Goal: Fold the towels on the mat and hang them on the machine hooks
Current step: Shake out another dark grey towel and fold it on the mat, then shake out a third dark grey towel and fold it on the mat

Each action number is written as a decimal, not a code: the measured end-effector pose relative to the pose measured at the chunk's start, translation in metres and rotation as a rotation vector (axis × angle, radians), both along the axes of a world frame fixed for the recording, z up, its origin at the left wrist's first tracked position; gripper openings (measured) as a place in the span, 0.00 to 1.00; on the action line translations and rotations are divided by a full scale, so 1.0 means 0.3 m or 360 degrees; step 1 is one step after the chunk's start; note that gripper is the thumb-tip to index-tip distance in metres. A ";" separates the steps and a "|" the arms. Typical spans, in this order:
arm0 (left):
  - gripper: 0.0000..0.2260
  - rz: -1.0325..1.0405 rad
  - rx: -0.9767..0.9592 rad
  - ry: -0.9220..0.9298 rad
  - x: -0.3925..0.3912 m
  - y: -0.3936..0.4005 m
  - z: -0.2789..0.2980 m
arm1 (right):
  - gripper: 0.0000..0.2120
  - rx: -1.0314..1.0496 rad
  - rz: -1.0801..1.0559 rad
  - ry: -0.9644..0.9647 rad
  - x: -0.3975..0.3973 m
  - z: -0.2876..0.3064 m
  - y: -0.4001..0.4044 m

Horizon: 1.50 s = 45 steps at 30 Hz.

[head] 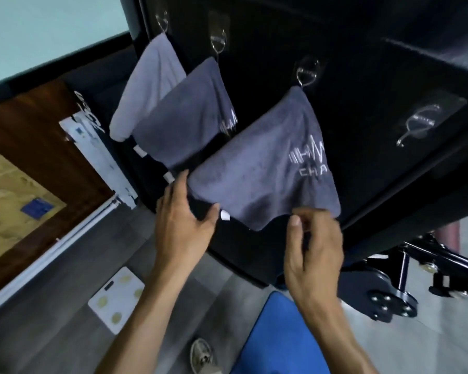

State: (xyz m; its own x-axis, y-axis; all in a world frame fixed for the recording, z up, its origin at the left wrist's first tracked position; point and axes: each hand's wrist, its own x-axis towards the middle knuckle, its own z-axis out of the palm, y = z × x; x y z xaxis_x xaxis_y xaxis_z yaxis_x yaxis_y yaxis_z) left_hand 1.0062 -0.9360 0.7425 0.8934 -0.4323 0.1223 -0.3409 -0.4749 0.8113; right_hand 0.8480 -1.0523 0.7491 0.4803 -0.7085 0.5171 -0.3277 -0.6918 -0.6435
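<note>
With three towels hanging on the machine hooks and the fourth hook (419, 125) standing bare, the left hand (183, 222) and right hand (312, 255), both released, are flanking the nearest towel (260, 182), whose lower edge lies at their fingertips.

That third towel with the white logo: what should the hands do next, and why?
Probably let go and draw back. The logo towel already hangs from its hook; the left hand touches its lower corner, the right hand is at its bottom edge. One empty hook remains.
</note>
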 end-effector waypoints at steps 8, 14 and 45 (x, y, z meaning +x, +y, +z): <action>0.27 0.0130 -0.0188 0.0308 -0.420 0.146 -0.231 | 0.23 0.0167 0.0622 0.0659 -0.385 -0.324 0.122; 0.26 0.0231 -0.0211 0.0186 -1.014 0.234 -0.291 | 0.34 0.0170 0.1027 0.0872 -0.945 -0.396 0.178; 0.17 0.1517 -0.0395 0.0610 -3.546 2.103 -0.544 | 0.31 0.0392 0.2109 0.1568 -3.126 -0.582 1.723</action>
State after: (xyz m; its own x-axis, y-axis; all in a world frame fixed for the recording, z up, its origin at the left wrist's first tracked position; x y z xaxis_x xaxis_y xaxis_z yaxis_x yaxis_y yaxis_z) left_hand -0.0577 -0.3051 0.5792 0.8480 0.4669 -0.2510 0.3851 -0.2172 0.8970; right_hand -0.0898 -0.5353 0.5744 0.8261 0.4144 -0.3819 0.0443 -0.7233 -0.6891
